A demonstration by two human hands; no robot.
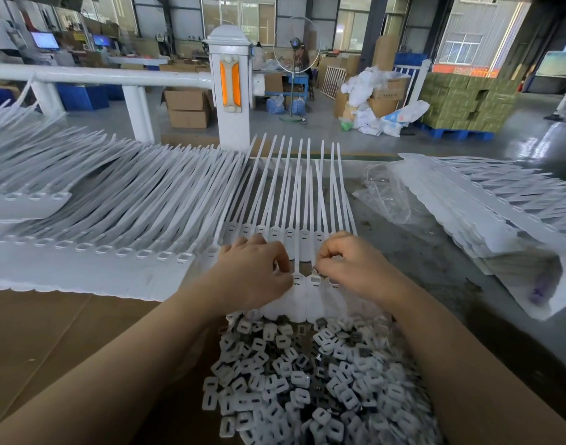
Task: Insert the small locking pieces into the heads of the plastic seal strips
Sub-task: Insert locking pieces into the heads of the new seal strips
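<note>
locking pieces [310,383] on cardboard [50,332]

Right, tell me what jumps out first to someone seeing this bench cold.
First the heap of small locking pieces, white with some dark ones, piled at the near edge between the forearms. Just beyond it, the left hand and right hand work at the heads of a row of seal strips fanning away. Big stacks of white strips fill the left side.

Left hand [254,271] palm down with fingers curled, right hand [352,264] fingertips pinched together, both forearms extended forward
</note>
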